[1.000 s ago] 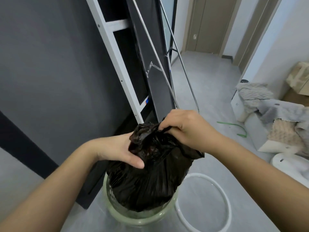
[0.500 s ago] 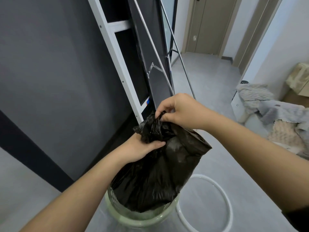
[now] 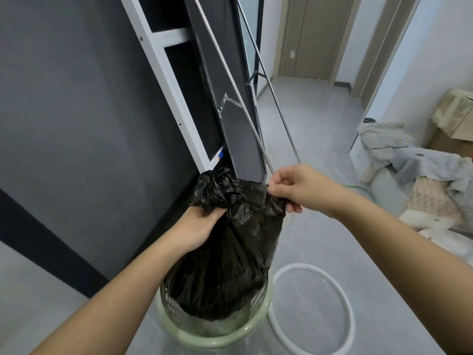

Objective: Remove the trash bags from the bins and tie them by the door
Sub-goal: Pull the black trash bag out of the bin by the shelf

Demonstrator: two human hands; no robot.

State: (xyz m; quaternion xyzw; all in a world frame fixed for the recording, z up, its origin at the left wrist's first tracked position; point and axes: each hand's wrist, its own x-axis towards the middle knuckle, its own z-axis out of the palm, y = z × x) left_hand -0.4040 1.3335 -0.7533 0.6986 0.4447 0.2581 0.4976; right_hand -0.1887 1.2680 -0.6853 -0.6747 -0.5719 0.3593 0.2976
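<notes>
Two bare hands hold one crinkled black plastic trash bag point(image 3: 225, 252), and the step in hand looks like lifting it clear of the bin: its bottom sits inside the round pale green mesh-walled bin point(image 3: 212, 339) while the rest hangs above the rim. Nearest, the bin stands on the grey floor at the bottom of the view, with a white ring point(image 3: 350, 319) lying flat on the floor just beside it on the right. Above that, the left hand point(image 3: 197, 231) has its grip pressed together around the gathered neck of the bag, a bunched tuft of plastic sticking up past the fist. The right hand point(image 3: 294, 188) pinches a corner of the bag's mouth between thumb and fingertip and pulls it out sideways, away from the left hand.

The next move, as I judge it, calls for a straight upward pull until the bottom clears the rim, and then a carry to the door; tying waits until then. The thin film could snag on the mesh wall.

Room is tight on the left: a dark grey wall panel point(image 3: 76, 124) and a leaning white frame point(image 3: 163, 80) with slanted thin metal rods point(image 3: 271, 80) stand close behind the bag, one rod end near the right hand. To the right and ahead the grey floor lies open, past a heap of pale blankets point(image 3: 414, 165), towards a closed beige door point(image 3: 317, 37) at the far end
</notes>
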